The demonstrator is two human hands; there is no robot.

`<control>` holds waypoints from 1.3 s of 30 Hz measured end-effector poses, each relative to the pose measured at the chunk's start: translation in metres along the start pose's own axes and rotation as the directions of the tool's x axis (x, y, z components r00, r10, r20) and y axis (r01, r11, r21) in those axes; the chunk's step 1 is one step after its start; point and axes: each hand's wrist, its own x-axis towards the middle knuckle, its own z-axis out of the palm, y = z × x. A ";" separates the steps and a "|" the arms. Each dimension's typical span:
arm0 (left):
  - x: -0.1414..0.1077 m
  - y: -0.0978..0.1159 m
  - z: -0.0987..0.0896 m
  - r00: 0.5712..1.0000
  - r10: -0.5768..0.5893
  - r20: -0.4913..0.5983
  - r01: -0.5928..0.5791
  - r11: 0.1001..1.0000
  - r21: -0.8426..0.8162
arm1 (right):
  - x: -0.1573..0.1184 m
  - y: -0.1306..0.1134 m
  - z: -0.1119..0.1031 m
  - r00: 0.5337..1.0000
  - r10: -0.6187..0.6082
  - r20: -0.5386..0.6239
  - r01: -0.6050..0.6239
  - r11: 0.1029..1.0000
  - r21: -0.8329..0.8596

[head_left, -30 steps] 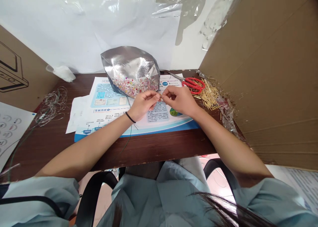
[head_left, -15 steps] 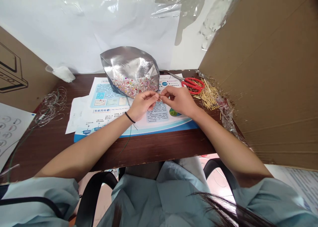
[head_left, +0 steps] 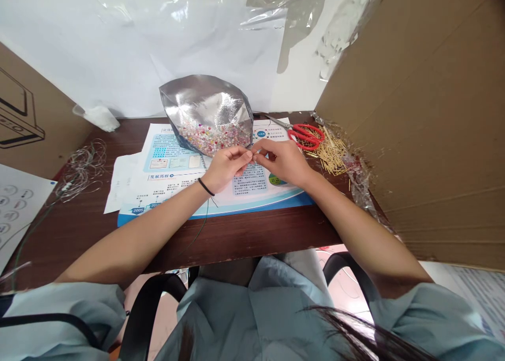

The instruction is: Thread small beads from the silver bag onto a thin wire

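Observation:
Over the printed sheet (head_left: pixel 181 206), my left hand (head_left: pixel 228 166) and my right hand (head_left: pixel 284 161) meet at their fingertips. Both are closed in a pinch, thumb against forefinger. Whatever lies between the fingers is too small to make out; a tiny pale speck shows by the right fingertips. A thin dark green thread (head_left: pixel 206 216) emerges below my left wrist and trails to the table's front edge. Just behind the hands stands an open silver bag (head_left: pixel 205 100), with many small pink, white, red and yellow beads (head_left: pixel 215 137) inside.
Red-handled scissors (head_left: pixel 307 136) lie right of the bag, beside a pile of thin golden sticks (head_left: pixel 333 153) and crumpled clear plastic (head_left: pixel 361 187). A tangle of clear line (head_left: pixel 82 169) sits at left. Cardboard walls (head_left: pixel 434 124) flank the dark table (head_left: pixel 252 234).
My right fingers have shifted slightly at the pinch, and a pale speck now shows by them. My left hand, the bag and the scissors stay in place.

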 end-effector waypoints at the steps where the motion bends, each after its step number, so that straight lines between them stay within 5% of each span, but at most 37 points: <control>1: 0.000 -0.001 0.000 1.000 0.005 0.002 -0.005 1.000 0.005 | 0.000 0.001 0.000 1.000 -0.011 -0.003 0.011 1.000 -0.001; 9: -0.002 0.000 0.004 1.000 0.027 0.014 -0.027 1.000 0.014 | 0.002 0.005 0.002 0.999 0.031 0.013 -0.033 0.993 0.111; 16: -0.005 0.014 0.008 0.992 -0.002 -0.126 -0.019 0.985 -0.170 | 0.006 0.009 -0.014 0.986 0.134 0.104 -0.152 0.968 0.197; 24: 0.001 0.022 -0.006 0.991 -0.130 0.031 0.130 0.884 -0.449 | 0.009 0.021 -0.020 0.969 0.161 0.188 -0.193 0.967 0.165; 31: 0.000 0.020 -0.012 0.953 -0.215 0.213 0.291 0.844 -0.450 | 0.009 0.021 -0.024 0.934 0.098 0.343 -0.140 0.985 0.100; 39: 0.001 0.020 -0.011 0.955 -0.235 0.181 0.292 0.851 -0.436 | 0.009 0.023 -0.021 0.935 0.052 0.352 -0.156 0.949 0.275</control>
